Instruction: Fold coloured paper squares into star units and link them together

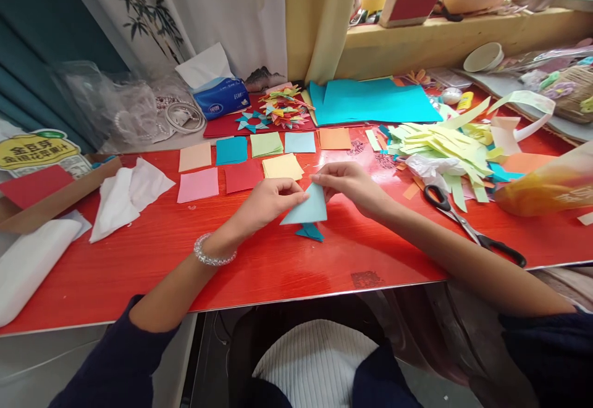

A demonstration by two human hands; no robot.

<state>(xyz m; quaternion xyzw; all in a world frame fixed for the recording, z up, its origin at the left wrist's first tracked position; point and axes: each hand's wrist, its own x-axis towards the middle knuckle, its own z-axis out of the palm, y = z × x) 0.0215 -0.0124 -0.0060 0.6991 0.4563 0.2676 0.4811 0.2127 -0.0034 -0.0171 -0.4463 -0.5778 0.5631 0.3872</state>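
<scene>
A light blue paper (311, 207), folded to a triangle-like shape, is held up over the red table (259, 272). My left hand (273, 203) pinches its upper left edge between thumb and fingers. At the top corner, my right hand (349, 184) grips the same paper with closed fingertips. Just below it on the table lies a small folded teal piece (310, 231). Behind my hands are stacks of paper squares, among them pink (197, 185), red (243, 176), yellow (283, 166), light blue (300, 142) and orange (335, 138).
Black-handled scissors (467, 226) lie at the right, near a heap of pale green strips (435, 139). Large teal sheets (377, 102), folded paper stars (287, 107) and a blue tissue pack (222, 98) stand at the back. White tissues (130, 195) and a cardboard box (60, 195) are left.
</scene>
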